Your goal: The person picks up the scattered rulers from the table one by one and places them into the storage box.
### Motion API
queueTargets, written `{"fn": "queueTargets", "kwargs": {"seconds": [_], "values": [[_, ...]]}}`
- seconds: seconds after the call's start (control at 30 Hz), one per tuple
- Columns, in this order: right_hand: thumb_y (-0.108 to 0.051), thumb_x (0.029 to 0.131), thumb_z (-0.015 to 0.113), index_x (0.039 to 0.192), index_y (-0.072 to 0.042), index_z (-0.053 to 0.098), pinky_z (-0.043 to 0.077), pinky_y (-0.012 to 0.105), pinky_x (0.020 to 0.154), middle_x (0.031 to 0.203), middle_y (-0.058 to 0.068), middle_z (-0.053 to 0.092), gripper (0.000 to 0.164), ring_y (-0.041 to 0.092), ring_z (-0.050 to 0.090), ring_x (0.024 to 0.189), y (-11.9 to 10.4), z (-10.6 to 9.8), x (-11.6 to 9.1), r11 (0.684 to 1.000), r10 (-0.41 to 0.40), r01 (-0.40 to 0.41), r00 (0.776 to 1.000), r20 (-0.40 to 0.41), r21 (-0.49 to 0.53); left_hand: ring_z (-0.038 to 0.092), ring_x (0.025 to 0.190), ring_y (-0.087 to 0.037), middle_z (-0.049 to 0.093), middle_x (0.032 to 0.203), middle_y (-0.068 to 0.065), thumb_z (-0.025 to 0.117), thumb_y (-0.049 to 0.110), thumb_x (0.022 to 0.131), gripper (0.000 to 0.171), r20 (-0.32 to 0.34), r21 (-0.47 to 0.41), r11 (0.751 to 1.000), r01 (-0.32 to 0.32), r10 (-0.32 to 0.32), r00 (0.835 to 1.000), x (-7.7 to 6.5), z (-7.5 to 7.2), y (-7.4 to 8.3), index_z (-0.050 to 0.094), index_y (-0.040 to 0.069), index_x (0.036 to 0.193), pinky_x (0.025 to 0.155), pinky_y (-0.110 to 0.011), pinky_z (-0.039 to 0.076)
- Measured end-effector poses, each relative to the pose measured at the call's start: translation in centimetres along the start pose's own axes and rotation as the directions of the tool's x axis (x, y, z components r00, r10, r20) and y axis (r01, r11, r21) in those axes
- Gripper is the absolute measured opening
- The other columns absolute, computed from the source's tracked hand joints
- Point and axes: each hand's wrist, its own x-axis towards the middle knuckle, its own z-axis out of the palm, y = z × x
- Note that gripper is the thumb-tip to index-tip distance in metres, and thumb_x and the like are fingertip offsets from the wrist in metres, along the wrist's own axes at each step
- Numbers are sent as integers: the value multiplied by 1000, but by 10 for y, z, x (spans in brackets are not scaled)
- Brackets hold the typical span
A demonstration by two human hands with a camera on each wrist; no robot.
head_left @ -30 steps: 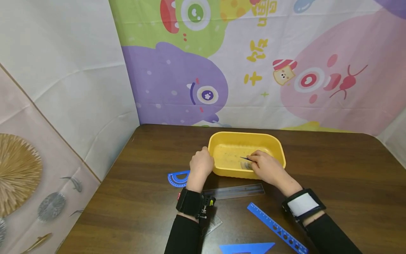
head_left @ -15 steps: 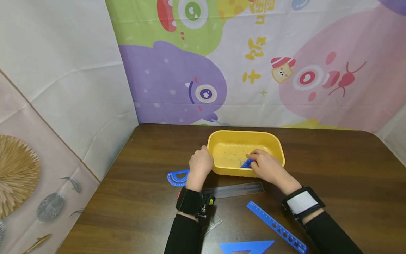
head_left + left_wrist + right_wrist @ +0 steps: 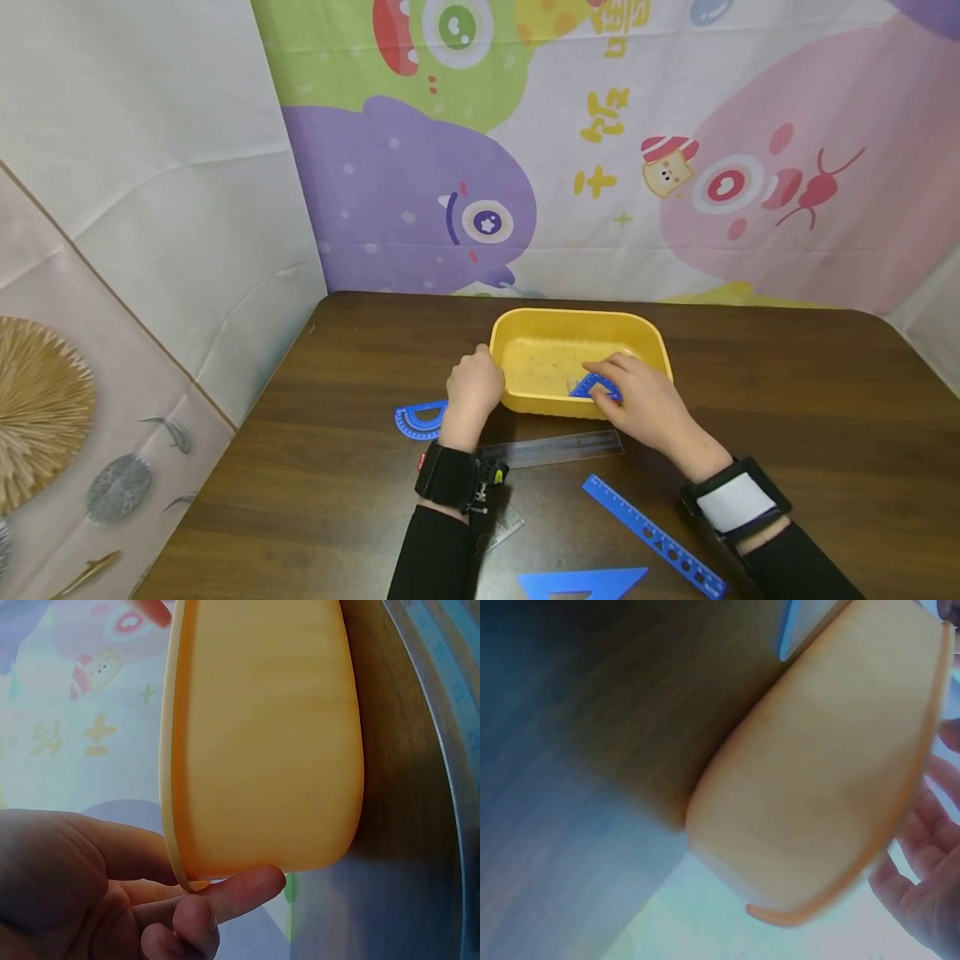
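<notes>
My left hand [image 3: 476,385] grips the left rim of a yellow plastic basin [image 3: 577,317]; in the left wrist view its fingers curl round the basin's end wall. Over the basin's right front part, my right hand [image 3: 648,404] has thumb and fingers spread apart. Under those fingers a small blue set square [image 3: 584,387] lies in the basin, partly covered by the hand. A bit of clear plastic shows at its left edge. The right wrist view shows the basin's outer wall [image 3: 810,765], with the right hand's fingers beyond its rim.
A blue protractor [image 3: 420,422] lies left of the basin. In front are a clear ruler [image 3: 558,450], a blue ruler with cut-out shapes [image 3: 652,535] and a larger blue set square [image 3: 581,582]. A clear marked piece [image 3: 507,528] sits partly under the left forearm.
The blue set square went from edge-on in my right fingers to lying in the basin. The right hand has loosened and shifted slightly right. The left hand stays on the rim.
</notes>
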Motion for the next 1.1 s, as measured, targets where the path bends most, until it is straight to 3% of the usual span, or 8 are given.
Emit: {"fn": "queueTargets", "kwargs": {"seconds": [0.23,0.37,0.6,0.7,0.87,1.1], "values": [[-36,70,76,106,-12,60,37,25,53,78,-3,53,46,9,47,68,-15,-16,-20,999,54,-54,998,32,3,61,82,-35,60,92,-19,46,16,93,27,8,-3,1000,6,-6,1000,0,0,-1,52,-1,113,65,-43,48],[-40,67,77,106,-11,57,34,23,52,76,-6,49,52,6,43,64,-26,-20,-38,992,119,-124,985,128,31,61,82,-35,60,92,-19,46,16,92,27,10,-4,1000,4,-4,1000,0,1,-1,52,-1,112,65,-43,48],[-41,63,79,105,-12,54,33,24,51,75,-6,46,56,7,41,64,-40,-25,-64,962,234,-268,902,363,47,61,83,-35,60,93,-19,45,16,93,28,15,-8,1000,15,-15,1000,0,1,-1,52,-1,113,67,-43,48],[-41,60,81,103,-11,54,36,28,54,78,-5,48,59,9,45,67,-42,-27,-71,958,245,-283,881,404,37,61,84,-35,60,93,-19,45,16,93,27,12,-2,1000,17,-17,1000,1,1,-1,52,-1,113,67,-44,49],[-41,57,83,94,-13,53,43,32,60,83,-3,51,56,12,51,72,-43,-27,-79,961,237,-274,870,433,25,61,85,-35,61,94,-19,44,15,93,27,15,1,1000,16,-16,1000,1,1,-1,52,-1,113,69,-44,49],[-37,56,83,86,-14,50,39,30,57,80,-4,47,50,10,44,66,-40,-23,-84,961,215,-271,861,461,58,61,84,-35,60,93,-19,45,15,93,26,11,-2,1000,9,-9,1000,1,1,0,53,-1,111,67,-44,49]]}}
